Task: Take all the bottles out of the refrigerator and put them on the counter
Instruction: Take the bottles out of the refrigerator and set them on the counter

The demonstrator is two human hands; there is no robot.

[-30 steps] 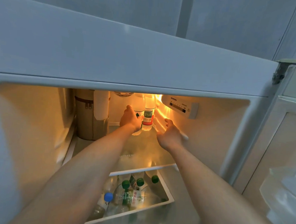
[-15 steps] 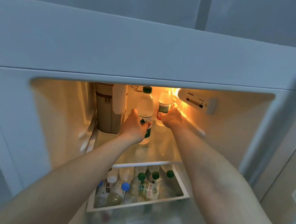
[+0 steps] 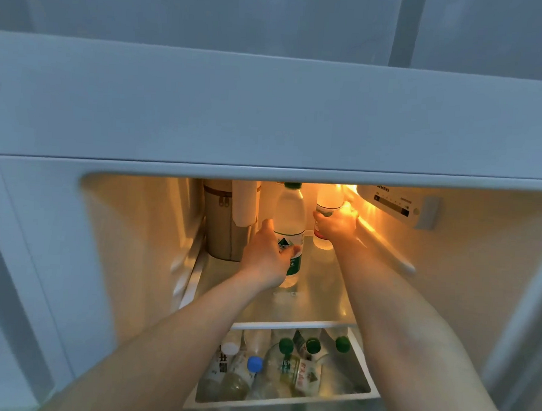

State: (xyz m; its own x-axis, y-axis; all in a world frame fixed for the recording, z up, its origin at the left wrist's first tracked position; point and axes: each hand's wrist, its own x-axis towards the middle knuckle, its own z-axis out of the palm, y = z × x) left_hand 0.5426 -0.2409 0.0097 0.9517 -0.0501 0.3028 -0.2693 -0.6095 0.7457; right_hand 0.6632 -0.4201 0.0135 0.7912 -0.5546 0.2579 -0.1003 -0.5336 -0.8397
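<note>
Both my arms reach into the lit refrigerator. My left hand grips a clear bottle with a green cap and green label standing on the glass shelf. My right hand grips a smaller clear bottle with a red label at the back right, close to the glowing lamp. Below the shelf, a drawer holds several bottles lying down, with green caps, a blue cap and a white cap.
A tan zippered cylindrical bag and a white roll-shaped container stand at the shelf's back left. A control panel sits on the right inner wall. The refrigerator's top front panel overhangs the opening.
My right hand has closed round the red-label bottle at the back. My left hand keeps its hold on the green-cap bottle, which has come slightly forward. The view has shifted.
</note>
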